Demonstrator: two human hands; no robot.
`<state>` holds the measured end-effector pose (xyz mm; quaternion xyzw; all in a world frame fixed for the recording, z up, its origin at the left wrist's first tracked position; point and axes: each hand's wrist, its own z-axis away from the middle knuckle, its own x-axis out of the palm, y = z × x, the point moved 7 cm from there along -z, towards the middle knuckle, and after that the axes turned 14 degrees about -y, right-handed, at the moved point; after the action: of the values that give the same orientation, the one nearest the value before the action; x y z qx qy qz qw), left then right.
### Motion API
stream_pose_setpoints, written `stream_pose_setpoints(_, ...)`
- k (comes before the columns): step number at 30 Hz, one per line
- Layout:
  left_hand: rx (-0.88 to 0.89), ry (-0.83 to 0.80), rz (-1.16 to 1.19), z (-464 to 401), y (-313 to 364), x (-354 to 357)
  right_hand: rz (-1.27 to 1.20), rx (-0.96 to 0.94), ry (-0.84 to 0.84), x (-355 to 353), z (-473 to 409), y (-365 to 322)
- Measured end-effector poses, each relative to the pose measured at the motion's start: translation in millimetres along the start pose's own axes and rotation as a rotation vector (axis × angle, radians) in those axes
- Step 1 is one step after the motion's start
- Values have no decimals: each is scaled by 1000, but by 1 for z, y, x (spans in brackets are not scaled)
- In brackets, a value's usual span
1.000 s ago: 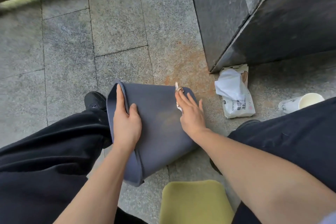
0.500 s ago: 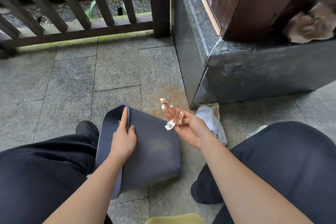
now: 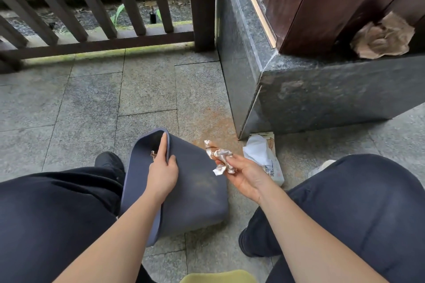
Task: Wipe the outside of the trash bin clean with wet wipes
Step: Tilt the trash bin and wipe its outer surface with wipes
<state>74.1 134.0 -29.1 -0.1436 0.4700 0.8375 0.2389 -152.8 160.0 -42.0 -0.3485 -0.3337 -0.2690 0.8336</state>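
Soiled wipe between right fingers (crumpled)

- Wet-wipes pack, on floor just beside stone plinth corner: dark printed chars on lower front, partly hidden by hand, too small to read.
- No other text/nos. legible.

Left hand grips the tipped grey bin's rim; right hand pinches a soiled wipe.
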Motion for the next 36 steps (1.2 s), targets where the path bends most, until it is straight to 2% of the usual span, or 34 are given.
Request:
stream_pose_setpoints(5,8,1,2,-1,1,1,-37,68,4,-1,-5,8)
stream_pose_setpoints(10,14,12,11,1,2,2,35,101,79,-6,-9,14)
stream_pose_setpoints(17,20,-1,20,1,3,1,-65,14,107,-8,-22,18)
stream_pose_setpoints(21,27,-8,29,0,4,3,122,47,266,-28,-19,22)
stream_pose_setpoints(25,35,-12,29,0,5,4,130,96,415,-47,-16,29)
stream_pose_setpoints(27,31,-14,27,0,6,4,75,136,393,-50,-16,35)
stream_pose_setpoints(31,20,-13,26,1,8,3,-73,200,213,-35,-19,41)
stream_pose_setpoints(36,26,-14,23,1,9,3,-152,202,141,-25,-16,36)
